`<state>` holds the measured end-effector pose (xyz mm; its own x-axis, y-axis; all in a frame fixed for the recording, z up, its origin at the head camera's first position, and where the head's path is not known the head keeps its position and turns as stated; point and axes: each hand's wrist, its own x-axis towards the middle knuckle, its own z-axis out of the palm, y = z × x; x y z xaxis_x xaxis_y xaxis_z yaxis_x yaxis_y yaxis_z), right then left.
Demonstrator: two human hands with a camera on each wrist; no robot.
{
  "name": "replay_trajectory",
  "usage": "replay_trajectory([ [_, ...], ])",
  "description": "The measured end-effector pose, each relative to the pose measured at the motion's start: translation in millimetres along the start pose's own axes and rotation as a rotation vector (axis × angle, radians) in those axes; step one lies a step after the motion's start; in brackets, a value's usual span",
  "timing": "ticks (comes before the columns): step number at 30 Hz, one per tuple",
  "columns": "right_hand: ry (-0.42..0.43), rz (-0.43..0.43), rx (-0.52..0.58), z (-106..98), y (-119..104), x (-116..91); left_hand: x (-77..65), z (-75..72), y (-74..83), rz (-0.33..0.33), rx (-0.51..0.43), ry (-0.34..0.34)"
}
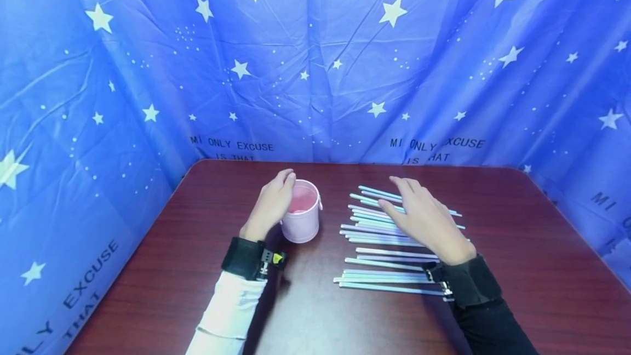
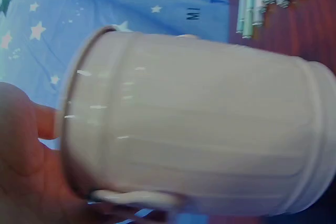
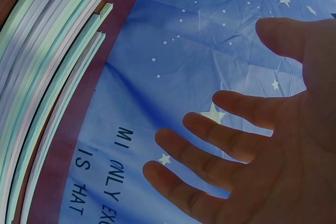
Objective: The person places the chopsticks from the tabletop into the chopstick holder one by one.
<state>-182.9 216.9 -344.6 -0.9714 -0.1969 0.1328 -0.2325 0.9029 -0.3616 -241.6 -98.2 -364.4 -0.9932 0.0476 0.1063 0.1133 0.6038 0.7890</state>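
A small pale pink bucket [image 1: 300, 227] with side handles stands upright on the table. My left hand [image 1: 274, 201] is at its left side near the rim, fingers pointing away from me; in the left wrist view the bucket [image 2: 199, 119] hides part of that hand [image 2: 26, 166], and contact is hard to judge. Many thin pastel sticks [image 1: 384, 253], straw-like, lie side by side right of the bucket. Above their far portion hovers my right hand [image 1: 431, 221], with nothing in it. In the right wrist view its fingers [image 3: 205, 142] are spread and fairly straight.
The dark red wooden table [image 1: 197, 300] ends at a far edge against a blue star-printed curtain [image 1: 305, 70]. More of this curtain runs along the left and right sides. Black bands with camera mounts wrap both wrists.
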Motion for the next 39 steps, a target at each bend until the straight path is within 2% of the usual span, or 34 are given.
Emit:
replay_trajectory([
  [3, -0.010, 0.007, 0.007, -0.4, 1.9, 0.6, 3.4, 9.1, -6.3, -0.005, 0.003, 0.014],
  [7, -0.011, 0.013, 0.011, 0.0, 4.3, 2.0, 6.6, 21.3, -9.9, -0.002, -0.009, 0.117],
  [13, -0.023, 0.012, 0.017, 5.3, 5.5, 5.1, 11.2, 37.6, -15.4, -0.014, -0.173, 0.293],
  [14, -0.030, 0.012, 0.017, 6.7, 5.5, 5.8, 18.4, 44.1, -26.7, -0.013, -0.198, 0.318],
  [16, -0.036, 0.001, 0.012, 9.7, 5.6, 7.3, 19.1, 47.6, -29.2, -0.012, -0.246, 0.347],
  [20, -0.052, -0.064, -0.017, 17.9, 8.6, 12.3, 19.3, 52.6, -34.3, 0.025, -0.335, 0.368],
  [21, -0.061, -0.088, -0.022, 20.5, 10.1, 13.6, 12.8, 49.3, -25.4, 0.029, -0.360, 0.361],
  [23, -0.097, -0.124, -0.036, 25.8, 13.4, 15.8, 13.3, 51.3, -27.4, 0.046, -0.420, 0.353],
  [27, -0.187, -0.152, -0.041, 37.7, 19.1, 18.8, 15.4, 56.2, -31.7, 0.073, -0.542, 0.339],
  [30, -0.211, -0.159, -0.048, 46.7, 21.6, 20.5, 16.3, 59.4, -34.9, 0.098, -0.628, 0.332],
  [33, -0.200, -0.164, -0.062, 53.3, 22.8, 21.7, 17.1, 62.7, -39.6, 0.120, -0.660, 0.331],
  [39, -0.196, -0.164, -0.076, 58.2, 21.3, 23.4, 18.2, 66.7, -46.5, 0.153, -0.654, 0.348],
])
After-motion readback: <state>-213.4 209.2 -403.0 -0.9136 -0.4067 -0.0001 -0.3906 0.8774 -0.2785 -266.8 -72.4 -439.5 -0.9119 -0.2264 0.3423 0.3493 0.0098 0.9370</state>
